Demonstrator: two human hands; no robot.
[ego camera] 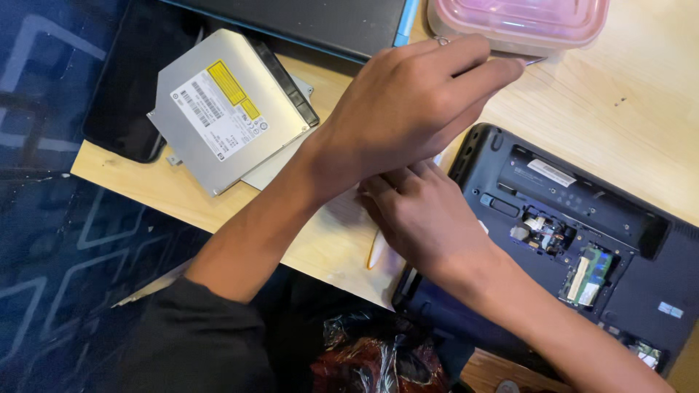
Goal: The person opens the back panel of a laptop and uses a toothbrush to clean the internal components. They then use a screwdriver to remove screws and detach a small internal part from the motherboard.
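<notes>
My left hand (pixel 411 102) reaches from the lower left across the wooden table (pixel 626 102) to the rim of a pink lidded container (pixel 520 20). Its fingers are pinched together, and a thin pale tip (pixel 534 62) sticks out past them. My right hand (pixel 422 218) lies below it, at the left edge of an upturned black laptop (pixel 524 218). Its fingers are curled over a cream stick-like tool (pixel 376 253) that runs beneath the palm. The laptop's bottom covers are off, so a memory module (pixel 590 273) and small parts (pixel 542 231) show.
A silver optical drive (pixel 226 109) with a yellow label lies at the upper left, partly over a dark tablet (pixel 124 94) at the table's edge. A second dark device (pixel 313 22) lies along the top. A crumpled shiny bag (pixel 378 356) sits below the table edge.
</notes>
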